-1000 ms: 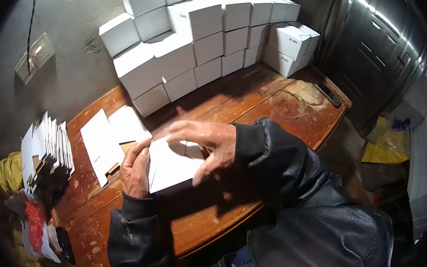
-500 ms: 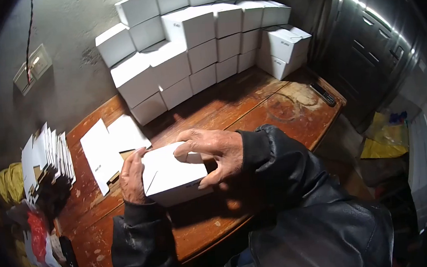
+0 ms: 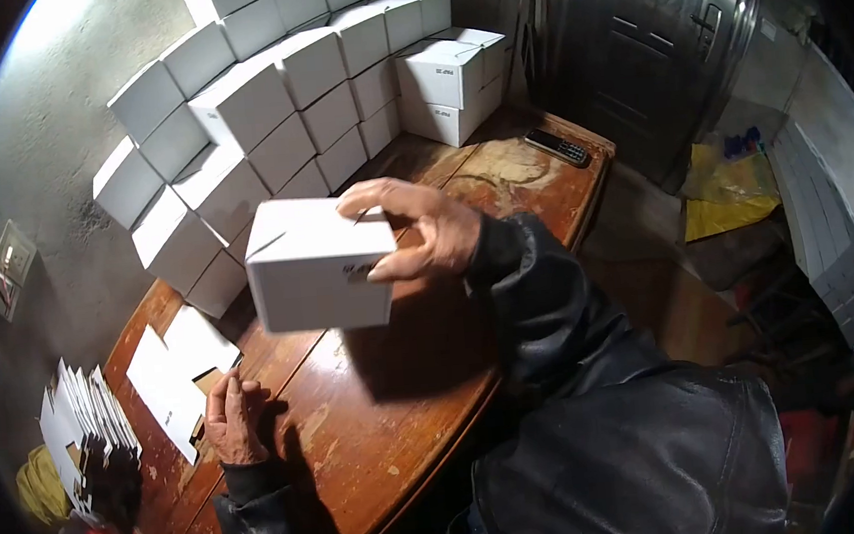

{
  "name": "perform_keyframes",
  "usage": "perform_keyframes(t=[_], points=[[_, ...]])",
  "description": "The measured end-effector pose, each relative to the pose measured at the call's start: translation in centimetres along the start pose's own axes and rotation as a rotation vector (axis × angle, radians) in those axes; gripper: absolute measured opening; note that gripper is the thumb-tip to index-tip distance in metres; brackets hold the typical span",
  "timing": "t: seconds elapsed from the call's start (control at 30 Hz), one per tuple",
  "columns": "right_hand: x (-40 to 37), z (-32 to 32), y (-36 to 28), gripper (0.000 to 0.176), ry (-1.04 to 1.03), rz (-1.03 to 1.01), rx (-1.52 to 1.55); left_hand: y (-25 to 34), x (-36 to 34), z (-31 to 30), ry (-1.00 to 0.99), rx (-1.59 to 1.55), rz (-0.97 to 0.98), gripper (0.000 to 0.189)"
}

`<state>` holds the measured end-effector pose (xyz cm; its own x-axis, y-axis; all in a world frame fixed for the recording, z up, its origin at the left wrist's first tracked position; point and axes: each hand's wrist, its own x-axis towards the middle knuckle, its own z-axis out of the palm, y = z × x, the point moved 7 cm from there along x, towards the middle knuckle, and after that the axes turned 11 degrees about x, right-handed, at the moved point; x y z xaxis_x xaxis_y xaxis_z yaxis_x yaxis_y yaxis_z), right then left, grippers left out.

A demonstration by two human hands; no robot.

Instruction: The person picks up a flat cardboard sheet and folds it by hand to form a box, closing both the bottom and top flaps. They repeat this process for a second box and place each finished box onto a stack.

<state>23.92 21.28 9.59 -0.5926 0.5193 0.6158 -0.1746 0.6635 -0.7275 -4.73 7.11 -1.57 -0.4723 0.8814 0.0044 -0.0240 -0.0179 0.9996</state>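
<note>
My right hand point(image 3: 424, 229) grips a closed white box point(image 3: 319, 275) by its right side, thumb on the front face and fingers over the top. The box hangs above the wooden table point(image 3: 361, 443), with its shadow below it. At the lower left, my left hand point(image 3: 235, 418) is off the box, beside a flat white carton sheet point(image 3: 171, 393); its fingers are bent and close together, and whether they touch the sheet's edge I cannot tell.
Stacked white boxes point(image 3: 249, 110) line the wall behind the table. Folded cartons point(image 3: 88, 419) stand at the left edge. A black phone or remote point(image 3: 556, 146) lies at the far right corner. Beyond are a metal door point(image 3: 645, 39) and a yellow bag point(image 3: 727, 193).
My right hand has lifted the box off the table toward the stack. My left hand has let go of it and stays at the left. The camera view has turned to the right.
</note>
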Motion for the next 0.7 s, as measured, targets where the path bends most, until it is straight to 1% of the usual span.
perform_keyframes(t=[0.07,0.1,0.13,0.17,0.2,0.23,0.27,0.3,0.37,0.43,0.47,0.53,0.6,0.7], points=[[-1.0,-3.2,0.7,0.067,0.103,0.051,0.012,-0.2,0.0,-0.1,-0.039,0.01,0.044,0.021],[-1.3,-4.7,0.5,0.066,0.124,0.106,0.081,-0.4,0.1,-0.2,-0.07,0.01,0.055,0.022],[-1.9,-6.2,0.2,0.059,0.107,0.158,0.096,-0.5,0.3,0.0,-0.101,0.008,0.062,0.022],[-2.2,-7.7,-0.3,0.059,0.142,0.14,0.081,-0.5,0.2,0.1,-0.11,0.009,0.053,0.021],[-2.5,-9.3,-0.8,0.059,0.197,0.137,0.041,-0.4,0.0,0.4,-0.093,0.036,0.053,0.02],[-3.3,-11.0,-0.7,0.057,0.292,0.229,0.062,-0.3,0.0,0.6,-0.073,0.066,0.046,0.019],[-3.8,-12.4,-0.6,0.055,0.369,0.204,0.077,-0.2,0.0,0.6,-0.053,0.098,0.041,0.018],[-4.5,-14.0,-0.4,0.056,0.421,0.225,0.037,-0.3,0.0,0.6,-0.067,0.123,0.039,0.018],[-5.2,-15.5,0.6,0.059,0.46,0.25,-0.128,-0.6,0.2,0.4,-0.089,0.192,0.045,0.02],[-5.7,-15.7,2.3,0.061,0.433,0.251,-0.377,-0.6,0.3,0.3,-0.101,0.266,0.057,0.021],[-5.6,-15.4,3.3,0.063,0.373,0.181,-0.573,-0.7,0.4,0.3,-0.105,0.293,0.059,0.021],[-5.4,-14.5,5.7,0.062,0.329,0.161,-0.792,-0.5,0.3,0.4,-0.107,0.364,0.089,0.021],[-4.5,-14.2,7.4,0.062,0.317,0.172,-0.821,0.1,0.1,0.7,-0.105,0.453,0.142,0.021],[-3.1,-14.5,9.0,0.062,0.31,0.19,-0.832,0.0,0.0,0.8,-0.098,0.422,0.079,0.021]])
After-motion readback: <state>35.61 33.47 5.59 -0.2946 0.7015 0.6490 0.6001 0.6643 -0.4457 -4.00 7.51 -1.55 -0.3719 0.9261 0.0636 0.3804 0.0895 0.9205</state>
